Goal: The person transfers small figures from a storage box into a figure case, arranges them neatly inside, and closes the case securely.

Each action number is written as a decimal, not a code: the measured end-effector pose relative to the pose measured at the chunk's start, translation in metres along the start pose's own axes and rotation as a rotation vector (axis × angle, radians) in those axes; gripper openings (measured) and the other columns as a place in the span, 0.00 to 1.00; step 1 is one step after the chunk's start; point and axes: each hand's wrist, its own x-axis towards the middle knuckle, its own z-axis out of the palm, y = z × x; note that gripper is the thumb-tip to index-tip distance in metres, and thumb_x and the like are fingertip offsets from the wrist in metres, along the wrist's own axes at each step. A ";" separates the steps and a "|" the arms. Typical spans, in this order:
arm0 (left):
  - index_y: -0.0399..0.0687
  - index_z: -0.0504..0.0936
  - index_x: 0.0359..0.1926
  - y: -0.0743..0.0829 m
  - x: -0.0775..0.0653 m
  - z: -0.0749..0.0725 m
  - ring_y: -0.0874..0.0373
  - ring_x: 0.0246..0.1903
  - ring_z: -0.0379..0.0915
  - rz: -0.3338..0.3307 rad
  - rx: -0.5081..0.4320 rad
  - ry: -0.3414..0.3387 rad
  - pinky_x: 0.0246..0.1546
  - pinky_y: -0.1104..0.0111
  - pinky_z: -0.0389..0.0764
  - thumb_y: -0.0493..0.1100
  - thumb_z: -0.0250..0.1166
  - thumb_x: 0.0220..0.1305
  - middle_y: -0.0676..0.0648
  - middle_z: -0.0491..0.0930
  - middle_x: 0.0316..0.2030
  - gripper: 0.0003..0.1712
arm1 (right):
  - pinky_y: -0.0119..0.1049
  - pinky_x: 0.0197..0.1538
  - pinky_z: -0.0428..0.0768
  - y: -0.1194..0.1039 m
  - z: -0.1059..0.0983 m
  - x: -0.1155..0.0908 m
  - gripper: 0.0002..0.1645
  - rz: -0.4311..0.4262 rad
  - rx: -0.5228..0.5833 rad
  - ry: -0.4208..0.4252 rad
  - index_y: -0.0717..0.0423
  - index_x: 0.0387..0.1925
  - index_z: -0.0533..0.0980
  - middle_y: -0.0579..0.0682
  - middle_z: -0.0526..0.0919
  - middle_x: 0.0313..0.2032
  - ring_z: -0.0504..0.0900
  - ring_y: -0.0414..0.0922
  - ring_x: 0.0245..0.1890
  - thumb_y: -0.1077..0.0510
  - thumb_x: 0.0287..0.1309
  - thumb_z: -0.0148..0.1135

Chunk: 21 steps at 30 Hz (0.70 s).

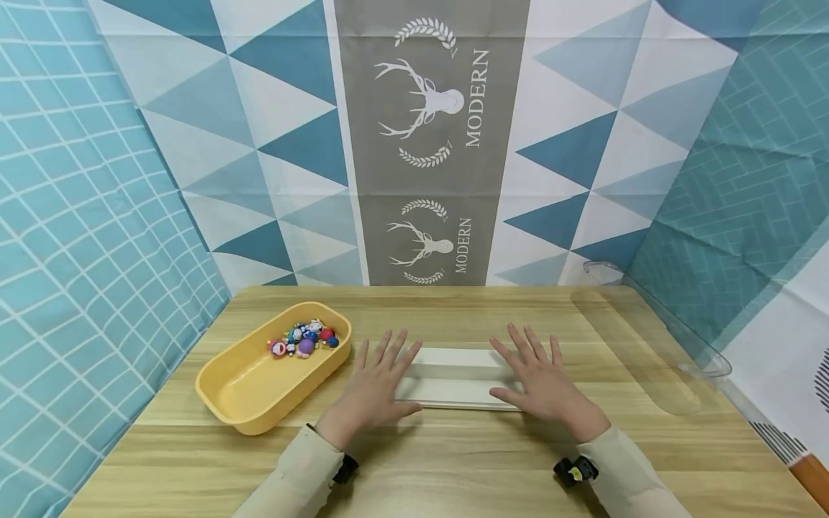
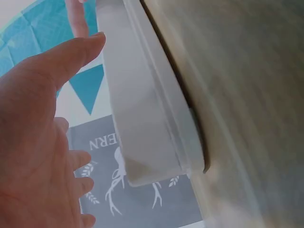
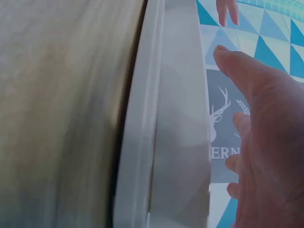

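Observation:
A white two-level rack (image 1: 453, 388), long and low, stands at the middle of the table. My left hand (image 1: 376, 388) hovers over its left end, palm down, fingers straight and spread. Over the right end, my right hand (image 1: 540, 385) is held the same way. Neither hand grips anything. In the left wrist view the rack's side (image 2: 137, 95) runs close by the left thumb. The right wrist view shows the rack's long side (image 3: 180, 114) beside the right thumb. Parts of both ends are hidden under the hands in the head view.
At the left stands a yellow tub (image 1: 259, 403) with several small colourful figurines (image 1: 306, 345) heaped at its far end. A clear plastic tray (image 1: 648, 345) lies along the right side of the wooden table (image 1: 453, 467). Patterned cloth walls (image 1: 427, 144) rise behind the table's back edge.

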 end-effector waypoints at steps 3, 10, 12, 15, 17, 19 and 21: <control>0.50 0.53 0.78 -0.001 0.001 -0.004 0.39 0.75 0.40 -0.006 -0.008 0.009 0.70 0.38 0.41 0.68 0.67 0.57 0.40 0.46 0.77 0.57 | 0.73 0.66 0.36 0.000 -0.004 0.001 0.49 -0.001 0.011 -0.004 0.48 0.77 0.57 0.62 0.47 0.76 0.44 0.66 0.74 0.33 0.62 0.60; 0.49 0.55 0.78 -0.005 0.002 -0.019 0.37 0.73 0.49 0.009 -0.019 0.077 0.68 0.38 0.52 0.65 0.69 0.56 0.38 0.55 0.74 0.55 | 0.74 0.64 0.49 0.009 -0.016 0.000 0.50 -0.018 0.149 0.006 0.52 0.77 0.54 0.64 0.50 0.75 0.50 0.68 0.72 0.39 0.62 0.64; 0.49 0.56 0.77 -0.008 0.002 -0.021 0.37 0.72 0.51 0.016 -0.041 0.109 0.67 0.39 0.54 0.64 0.70 0.56 0.38 0.58 0.73 0.55 | 0.74 0.63 0.53 0.013 -0.019 -0.001 0.49 -0.026 0.208 0.014 0.52 0.77 0.54 0.64 0.52 0.75 0.51 0.69 0.71 0.41 0.63 0.64; 0.49 0.56 0.77 -0.012 0.000 -0.023 0.37 0.71 0.54 0.024 -0.091 0.138 0.67 0.40 0.57 0.63 0.70 0.56 0.37 0.61 0.72 0.55 | 0.72 0.62 0.60 0.019 -0.020 -0.002 0.48 -0.035 0.264 0.026 0.55 0.76 0.54 0.65 0.54 0.74 0.53 0.68 0.70 0.44 0.64 0.64; 0.48 0.56 0.77 -0.015 -0.002 -0.026 0.37 0.70 0.55 0.023 -0.124 0.141 0.66 0.40 0.59 0.61 0.71 0.57 0.37 0.61 0.71 0.54 | 0.71 0.61 0.62 0.024 -0.020 -0.002 0.48 -0.037 0.306 0.028 0.56 0.76 0.54 0.66 0.55 0.73 0.54 0.68 0.70 0.46 0.64 0.65; 0.47 0.56 0.77 -0.019 -0.003 -0.028 0.37 0.69 0.57 0.024 -0.141 0.144 0.65 0.41 0.62 0.60 0.71 0.57 0.37 0.62 0.71 0.54 | 0.69 0.61 0.63 0.029 -0.019 -0.003 0.48 -0.033 0.364 0.022 0.57 0.76 0.54 0.66 0.55 0.73 0.54 0.68 0.70 0.48 0.63 0.66; 0.45 0.57 0.76 -0.023 -0.004 -0.032 0.38 0.68 0.60 0.030 -0.141 0.151 0.63 0.42 0.65 0.60 0.72 0.56 0.37 0.63 0.70 0.54 | 0.69 0.62 0.63 0.035 -0.017 -0.004 0.49 -0.026 0.423 0.014 0.58 0.76 0.53 0.65 0.55 0.73 0.53 0.67 0.71 0.51 0.62 0.67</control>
